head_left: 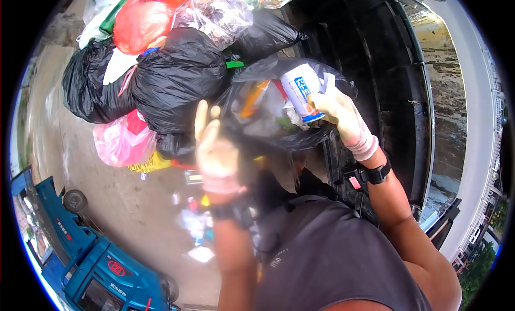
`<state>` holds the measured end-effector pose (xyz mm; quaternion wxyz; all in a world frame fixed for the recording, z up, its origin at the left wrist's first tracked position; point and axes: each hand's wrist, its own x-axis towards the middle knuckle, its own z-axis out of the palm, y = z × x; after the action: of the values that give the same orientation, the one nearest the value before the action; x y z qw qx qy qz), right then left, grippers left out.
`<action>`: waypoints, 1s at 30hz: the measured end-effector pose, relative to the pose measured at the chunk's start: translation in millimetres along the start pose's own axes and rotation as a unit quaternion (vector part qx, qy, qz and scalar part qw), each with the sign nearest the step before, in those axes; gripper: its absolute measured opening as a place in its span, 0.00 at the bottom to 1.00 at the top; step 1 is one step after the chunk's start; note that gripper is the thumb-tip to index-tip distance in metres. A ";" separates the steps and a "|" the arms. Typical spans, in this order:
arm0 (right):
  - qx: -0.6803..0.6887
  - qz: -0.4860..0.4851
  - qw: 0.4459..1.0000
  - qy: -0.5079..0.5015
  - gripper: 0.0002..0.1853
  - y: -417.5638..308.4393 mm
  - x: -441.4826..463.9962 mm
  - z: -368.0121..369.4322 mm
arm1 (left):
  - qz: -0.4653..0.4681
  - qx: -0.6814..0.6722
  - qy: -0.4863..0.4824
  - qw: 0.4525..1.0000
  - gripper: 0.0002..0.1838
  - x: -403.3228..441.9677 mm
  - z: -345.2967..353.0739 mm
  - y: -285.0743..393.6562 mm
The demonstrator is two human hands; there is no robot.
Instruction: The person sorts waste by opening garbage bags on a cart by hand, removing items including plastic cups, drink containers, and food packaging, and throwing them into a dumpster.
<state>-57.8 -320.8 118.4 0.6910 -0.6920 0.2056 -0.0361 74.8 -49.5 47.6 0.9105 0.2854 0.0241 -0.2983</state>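
Observation:
In my gloved right hand (pixel 335 104) is a white can with blue lettering (pixel 301 88), tilted over the mouth of an opened black garbage bag (pixel 316 141). Inside that bag I can make out an orange-and-white wrapper (pixel 254 99) and other mixed rubbish. My left hand (pixel 215 150), also gloved and smeared by motion, is raised beside the bag's left edge with its fingers stretched out and apart. Nothing shows in it. Both wrists carry dark bands.
Tied black bags (pixel 179 80), a red bag (pixel 145 24) and a pink bag (pixel 120 142) are heaped ahead. A black ribbed container wall (pixel 397 96) stands at right. Loose litter (pixel 196 220) lies on the ground; a teal vehicle (pixel 112 276) is lower left.

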 end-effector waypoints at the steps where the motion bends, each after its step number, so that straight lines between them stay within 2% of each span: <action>1: 0.033 0.015 0.999 0.019 0.19 -9.7 0.0 9.4 | 0.035 0.047 0.025 0.998 0.36 0.0 -5.3 -5.2; 2: 0.081 0.061 0.994 0.036 0.19 -32.3 0.8 33.7 | 0.070 0.095 0.048 0.992 0.34 1.0 -14.2 -14.9; 4: 0.036 0.003 0.996 -0.086 0.27 -37.2 -1.7 79.9 | 0.110 0.170 0.024 0.979 0.30 1.6 -22.5 -26.0; 5: -0.019 -0.055 0.986 -0.158 0.32 -41.2 -11.2 109.7 | 0.115 0.197 -0.022 0.973 0.28 -1.7 -24.8 -27.4; 6: -0.081 -0.110 0.965 -0.224 0.37 -44.3 -18.8 134.8 | 0.121 0.224 0.002 0.967 0.27 -1.6 -30.0 -32.1; 7: -0.107 -0.153 0.958 -0.217 0.42 -42.4 -20.9 149.5 | 0.126 0.251 0.026 0.959 0.26 -1.7 -35.1 -36.8; 8: -0.114 -0.200 0.960 -0.160 0.37 -37.0 -17.5 155.8 | 0.134 0.277 0.118 0.944 0.26 4.7 -44.4 -44.6; 9: -0.121 -0.246 0.956 -0.102 0.32 -31.3 -15.0 160.6 | 0.185 0.348 0.075 0.916 0.25 5.9 -47.9 -40.5; 10: -0.088 -0.184 0.974 -0.095 0.26 -36.2 -13.0 152.9 | 0.287 0.465 0.010 0.837 0.24 11.2 -53.3 -34.7; 11: -0.055 -0.120 0.987 -0.090 0.20 -40.2 -10.1 142.2 | 0.413 0.583 -0.036 0.699 0.24 25.2 -60.6 -26.6; 12: -0.080 -0.146 0.986 -0.001 0.12 -29.2 -8.7 138.8 | 0.547 0.598 -0.056 0.583 0.23 33.7 -64.2 -26.0; 13: -0.139 -0.091 0.986 0.011 0.11 -19.1 -7.6 120.7 | 0.530 0.668 -0.066 0.517 0.25 30.8 -65.9 -20.5; 14: -0.190 -0.109 0.974 0.052 0.12 2.8 -2.2 110.4 | 0.464 0.707 -0.057 0.531 0.27 20.3 -64.8 -15.8; 15: -0.225 -0.060 0.972 0.027 0.14 14.1 -1.0 91.5 | 0.411 0.725 -0.050 0.551 0.30 14.2 -62.6 -12.9; 16: -0.267 0.012 0.964 -0.017 0.20 14.9 -1.1 73.2 | 0.346 0.696 -0.032 0.629 0.32 10.5 -60.0 -11.6; 17: -0.384 -0.003 0.923 -0.013 0.22 34.8 -0.6 62.3 | 0.298 0.574 0.005 0.763 0.33 9.0 -57.3 -13.9; 18: -0.463 -0.011 0.886 -0.030 0.23 46.4 4.2 52.1 | 0.240 0.431 0.040 0.869 0.33 7.7 -53.3 -17.5; 19: -0.539 -0.019 0.841 -0.045 0.24 55.4 12.2 43.7 | 0.173 0.272 0.073 0.944 0.34 7.3 -48.3 -20.8; 21: -0.597 -0.052 0.800 0.040 0.25 71.8 29.5 34.5 | 0.097 0.092 0.098 0.986 0.36 5.8 -39.0 -23.0; 22: -0.580 -0.034 0.812 0.066 0.25 62.6 39.0 35.1 | 0.094 0.080 0.092 0.988 0.36 5.6 -32.3 -21.7; 23: -0.568 -0.067 0.816 0.085 0.27 66.8 45.8 30.5 | 0.094 0.079 0.092 0.988 0.36 6.3 -30.0 -20.9; 25: -0.549 -0.005 0.836 0.013 0.30 48.3 53.5 29.5 | 0.095 0.088 0.097 0.987 0.37 8.3 -26.9 -20.0; 27: -0.599 -0.030 0.799 -0.050 0.33 48.3 60.7 34.2 | 0.095 0.094 0.096 0.986 0.38 9.2 -24.9 -20.6; 30: -0.624 -0.068 0.776 -0.065 0.34 64.0 64.9 38.2 | 0.089 0.086 0.085 0.989 0.38 9.4 -25.6 -19.0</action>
<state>-0.8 -304.0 39.4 0.1155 -0.9843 0.0905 0.0981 75.2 -53.4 14.5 0.8999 0.3884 0.0500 -0.1920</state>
